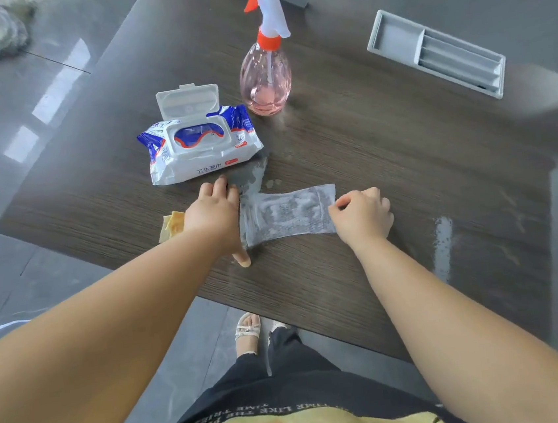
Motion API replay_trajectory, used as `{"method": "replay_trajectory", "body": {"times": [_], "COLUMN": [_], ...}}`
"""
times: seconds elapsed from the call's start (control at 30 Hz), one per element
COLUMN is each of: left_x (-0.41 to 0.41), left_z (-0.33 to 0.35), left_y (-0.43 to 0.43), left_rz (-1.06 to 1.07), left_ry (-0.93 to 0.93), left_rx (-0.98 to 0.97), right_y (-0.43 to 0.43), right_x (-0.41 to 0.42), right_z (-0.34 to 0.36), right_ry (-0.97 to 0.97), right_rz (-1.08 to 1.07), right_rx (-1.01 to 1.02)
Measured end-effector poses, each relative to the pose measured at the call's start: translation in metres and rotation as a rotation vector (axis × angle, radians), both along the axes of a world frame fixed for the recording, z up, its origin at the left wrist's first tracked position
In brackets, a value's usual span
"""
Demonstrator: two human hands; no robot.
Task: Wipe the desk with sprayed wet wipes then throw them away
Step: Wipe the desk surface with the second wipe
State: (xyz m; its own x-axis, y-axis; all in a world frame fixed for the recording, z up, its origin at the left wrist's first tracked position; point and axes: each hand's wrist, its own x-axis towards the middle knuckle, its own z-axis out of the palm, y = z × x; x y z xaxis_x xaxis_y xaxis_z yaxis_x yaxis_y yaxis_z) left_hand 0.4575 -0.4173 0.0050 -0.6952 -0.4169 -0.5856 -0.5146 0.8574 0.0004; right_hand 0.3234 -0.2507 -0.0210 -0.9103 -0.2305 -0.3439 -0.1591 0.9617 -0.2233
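One wet wipe [288, 215] lies flat on the dark wood-grain desk [366, 140], stretched out between my hands. It is thin and soaked, so the grain shows through in grey patches. Its left end is bunched and its right end is square.

My left hand [214, 214] is spread over the left end, fingers fairly straight, pressing it down. My right hand [362, 214] is curled, pinching the wipe's right edge between thumb and forefinger.

Just beyond my left hand sits the pack of wipes [200, 143] with its lid flipped up, and the pink spray bottle [265, 81] stands behind it. A yellow cloth [172, 224] peeks out beside my left wrist. The desk's near edge runs close under my forearms. To the right lies bare desktop with a wet streak [444, 245], and a grey tray [436, 53] is set in farther back.
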Motion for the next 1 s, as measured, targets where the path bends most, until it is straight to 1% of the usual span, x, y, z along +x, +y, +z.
{"method": "replay_trajectory", "body": {"times": [0.1, 0.2, 0.33, 0.4, 0.5, 0.53, 0.6, 0.63, 0.67, 0.73, 0.8, 0.93, 1.0], "left_x": [0.001, 0.002, 0.006, 0.007, 0.007, 0.005, 0.005, 0.005, 0.005, 0.004, 0.003, 0.002, 0.001], "left_z": [-0.001, -0.002, -0.003, -0.002, -0.002, -0.002, -0.003, -0.004, -0.003, -0.004, -0.003, -0.004, -0.004], "left_y": [-0.001, -0.002, -0.008, -0.01, -0.009, -0.008, -0.009, -0.009, -0.009, -0.008, -0.008, -0.008, -0.008], "left_rz": [-0.005, -0.024, -0.067, -0.08, -0.079, -0.083, -0.085, -0.084, -0.081, -0.069, -0.061, -0.064, -0.071], "left_ry": [0.007, 0.004, -0.007, -0.007, -0.019, -0.019, -0.013, -0.014, -0.016, -0.02, -0.017, -0.026, -0.015], "left_rx": [0.002, 0.001, 0.02, 0.023, 0.005, 0.0, -0.002, -0.003, -0.006, -0.014, -0.012, -0.023, -0.024], "right_y": [-0.01, -0.023, -0.047, -0.056, -0.061, -0.058, -0.051, -0.046, -0.042, -0.037, -0.035, -0.031, -0.032], "right_x": [0.001, 0.009, 0.04, 0.056, 0.072, 0.072, 0.07, 0.067, 0.064, 0.061, 0.064, 0.074, 0.073], "right_z": [0.006, 0.017, 0.027, 0.025, 0.017, 0.015, 0.008, 0.004, 0.0, -0.007, -0.015, -0.027, -0.028], "right_ry": [-0.017, -0.008, -0.019, -0.072, -0.184, -0.16, -0.037, 0.003, 0.004, -0.085, -0.151, -0.017, 0.003], "right_rz": [0.026, 0.072, 0.305, 0.402, 0.426, 0.419, 0.435, 0.473, 0.544, 0.72, 0.838, 0.93, 0.942], "right_rx": [0.01, -0.106, -0.23, -0.228, -0.251, -0.269, -0.322, -0.338, -0.336, -0.244, -0.1, 0.045, 0.082]}}
